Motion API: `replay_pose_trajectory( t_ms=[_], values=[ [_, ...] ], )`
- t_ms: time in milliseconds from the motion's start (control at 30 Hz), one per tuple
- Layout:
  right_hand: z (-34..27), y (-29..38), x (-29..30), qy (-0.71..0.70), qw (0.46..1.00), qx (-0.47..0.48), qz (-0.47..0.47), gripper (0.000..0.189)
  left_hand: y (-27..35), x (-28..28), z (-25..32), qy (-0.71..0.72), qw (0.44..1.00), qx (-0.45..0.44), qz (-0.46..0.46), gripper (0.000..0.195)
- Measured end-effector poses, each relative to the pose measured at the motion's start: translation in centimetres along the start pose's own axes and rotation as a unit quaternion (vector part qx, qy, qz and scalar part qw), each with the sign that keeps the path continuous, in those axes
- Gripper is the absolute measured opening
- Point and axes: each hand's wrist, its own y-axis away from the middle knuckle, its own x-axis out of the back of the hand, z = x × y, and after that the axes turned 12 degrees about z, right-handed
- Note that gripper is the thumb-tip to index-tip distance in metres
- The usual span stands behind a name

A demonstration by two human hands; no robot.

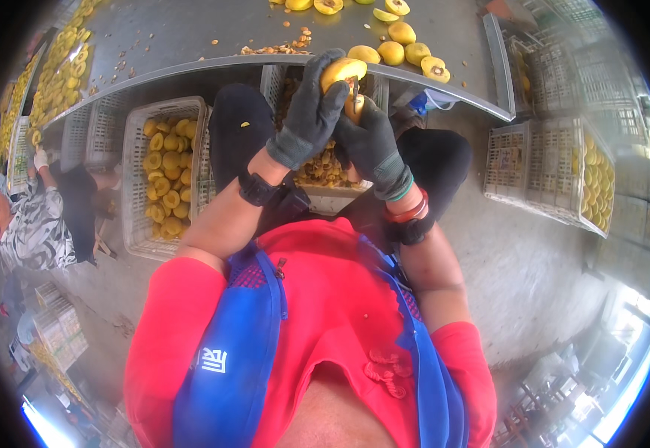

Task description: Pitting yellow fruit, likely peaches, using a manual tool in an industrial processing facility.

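Observation:
My left hand (pixel 302 120), in a dark grey knit glove, grips a yellow peach (pixel 343 68) just beyond the front edge of the steel table (pixel 179 33). My right hand (pixel 374 143), gloved the same way, is closed around the light-coloured handle of a small pitting tool (pixel 354 107). The tool's thin metal end touches the near side of the fruit, where brownish flesh shows. How deep it sits is hidden. Below both hands, between my knees, is a crate holding peach pits and scraps (pixel 322 171).
Peaches (pixel 391 53), some halved, lie along the table edge near loose pits (pixel 302 40). A white plastic crate (pixel 129 168) of peach halves stands left of my knee. More crates (pixel 507 162) are stacked right. At far left sits another person (pixel 39 224), near many halves (pixel 59 78).

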Motion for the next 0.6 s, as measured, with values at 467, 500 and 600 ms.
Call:
replay_pose_trajectory(
  t_ms=[467, 500, 600],
  values=[
    [0.0, 0.8, -1.1, -0.012, 0.990, 0.121, 0.078, 0.019, 0.3, 0.0, 1.0, 0.078, 0.995, -0.004, 0.058, 0.046],
    [-0.1, 0.8, -1.1, -0.033, 0.992, 0.101, 0.070, 0.019, 0.1, 0.1, 1.4, 0.061, 0.996, -0.027, 0.051, 0.045],
    [-0.9, 0.7, -0.7, -0.032, 0.998, 0.044, 0.041, 0.020, -0.3, 0.3, 1.6, 0.027, 0.998, -0.054, 0.030, 0.044]
  ],
)
